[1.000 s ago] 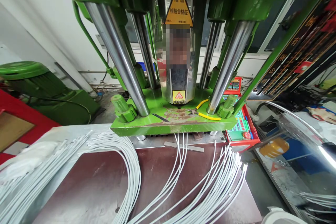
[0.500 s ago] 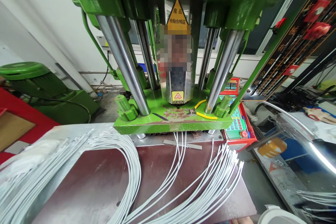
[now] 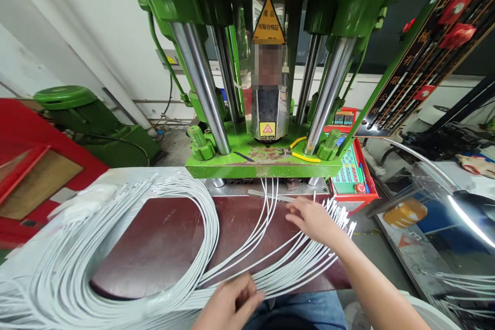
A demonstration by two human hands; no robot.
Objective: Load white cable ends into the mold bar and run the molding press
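White cables [image 3: 209, 216] curve in a thick bundle over the brown board, and a few run up under the green press [image 3: 266, 171]. My left hand [image 3: 234, 299] is at the board's front edge beside the cables, its fingers curled; what they hold, if anything, is hidden. Over the right part of the board is my right hand [image 3: 311, 219], fingers apart and nothing in them, close to the right-hand cable ends [image 3: 340, 211]. A flat metal strip [image 3: 257, 194] lies behind its fingertips, below the press edge.
Yellow-handled pliers [image 3: 305, 157] and a thin dark blade [image 3: 243, 156] lie on the press base. Right of it stands a red control box [image 3: 361, 198]. A lamp [image 3: 474, 216] and a white bucket [image 3: 429, 312] are further right.
Both hands have come into view over the front and right of the board. The camera view has shifted, with more of the left cable bundle showing.
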